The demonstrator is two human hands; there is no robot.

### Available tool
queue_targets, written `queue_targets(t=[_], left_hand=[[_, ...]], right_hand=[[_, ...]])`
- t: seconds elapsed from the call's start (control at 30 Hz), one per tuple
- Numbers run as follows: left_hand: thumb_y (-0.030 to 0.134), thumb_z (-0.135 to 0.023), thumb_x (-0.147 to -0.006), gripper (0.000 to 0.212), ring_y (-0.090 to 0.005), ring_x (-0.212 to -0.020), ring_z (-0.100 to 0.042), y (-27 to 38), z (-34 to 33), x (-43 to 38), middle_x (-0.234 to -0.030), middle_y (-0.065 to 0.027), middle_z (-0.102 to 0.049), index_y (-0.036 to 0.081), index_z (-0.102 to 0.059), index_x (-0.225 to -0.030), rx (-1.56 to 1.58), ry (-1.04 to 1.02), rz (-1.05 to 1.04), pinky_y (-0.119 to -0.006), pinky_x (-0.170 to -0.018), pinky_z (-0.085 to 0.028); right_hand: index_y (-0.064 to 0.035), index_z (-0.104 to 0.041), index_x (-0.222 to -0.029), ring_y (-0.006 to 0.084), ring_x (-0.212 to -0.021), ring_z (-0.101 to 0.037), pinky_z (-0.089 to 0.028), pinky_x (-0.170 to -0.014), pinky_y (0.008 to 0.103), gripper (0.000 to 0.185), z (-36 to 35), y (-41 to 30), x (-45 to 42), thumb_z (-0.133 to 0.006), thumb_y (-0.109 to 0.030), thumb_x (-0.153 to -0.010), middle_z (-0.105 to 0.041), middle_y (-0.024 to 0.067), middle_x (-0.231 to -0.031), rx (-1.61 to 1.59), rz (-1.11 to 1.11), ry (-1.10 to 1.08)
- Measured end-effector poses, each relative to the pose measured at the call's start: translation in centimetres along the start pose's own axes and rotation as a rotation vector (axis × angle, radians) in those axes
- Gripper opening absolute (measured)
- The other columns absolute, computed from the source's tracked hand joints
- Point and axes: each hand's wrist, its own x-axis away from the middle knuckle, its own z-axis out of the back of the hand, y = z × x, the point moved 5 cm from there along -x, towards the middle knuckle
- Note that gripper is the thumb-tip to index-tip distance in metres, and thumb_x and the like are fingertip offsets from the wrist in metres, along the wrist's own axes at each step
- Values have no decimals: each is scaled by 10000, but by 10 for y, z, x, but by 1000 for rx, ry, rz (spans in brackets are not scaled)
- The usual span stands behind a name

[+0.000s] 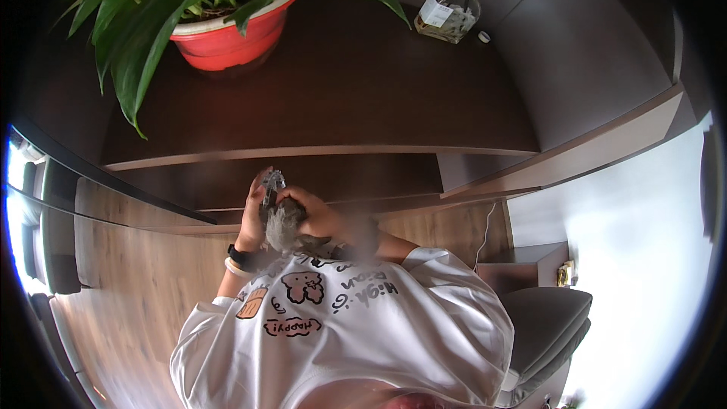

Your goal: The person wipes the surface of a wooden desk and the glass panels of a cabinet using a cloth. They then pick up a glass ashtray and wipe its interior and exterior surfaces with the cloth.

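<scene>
My left hand point(253, 217) is around a small clear glass or plastic object point(274, 180), whose shiny top shows above the fingers. From the other side, my right hand point(319, 215) grips a crumpled grey cloth point(284, 226) pressed against the lower part of that object. Both hands are close together in front of my chest, just before the edge of a dark wooden shelf point(318, 119). The cloth and fingers hide the object's lower part, so its exact kind cannot be told.
A leafy green plant grows in a red pot with a white rim point(233, 45) at the upper left. Towards the upper right stands a clear bottle with a label point(461, 14), beside a small white cap point(484, 37). A lower shelf point(369, 176) lies beneath the front edge.
</scene>
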Motion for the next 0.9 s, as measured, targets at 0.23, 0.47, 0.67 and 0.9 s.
queue_targets(t=[0.23, 0.47, 0.67, 0.9], left_hand=[[342, -504, -930, 579, -185, -1162, -496, -9, 19, -3, -1262, -93, -537, 28, -431, -1411, -198, 51, -55, -307, -1029, -365], [338, -501, -936, 561, -180, -1152, -504, -5, 7, -1, -1264, -90, -542, 30, -444, -1401, -40, 5, 57, -308, -1022, -376], [321, -488, -935, 548, -176, -1141, -508, -3, 13, -3, -1259, -85, -546, 31, -450, -1398, -54, 62, 4, -303, -1018, -378], [322, -468, -946, 554, -186, -1171, -497, -13, 30, -1, -1291, -100, -541, 2, -445, -1397, -91, 45, 9, -314, -1037, -358]], right_hand=[[-79, -546, -1182, 268, -1115, -570, -438, -958, 346, 578, -1, 2, -7, -603, 50, -621, -592, 130, -1136, 209, -236, 10], [-67, -556, -1189, 216, -1069, -569, -439, -936, 317, 629, -2, 9, 4, -656, 56, -580, -599, 97, -1103, -74, -173, -91], [-56, -550, -1185, 188, -1056, -557, -439, -928, 308, 656, 0, 11, -6, -661, 59, -548, -594, 77, -1096, 29, -279, -8], [-53, -532, -1172, 194, -1059, -537, -425, -917, 301, 605, -5, -15, 0, -629, 25, -581, -567, 84, -1092, -154, -299, -153]])
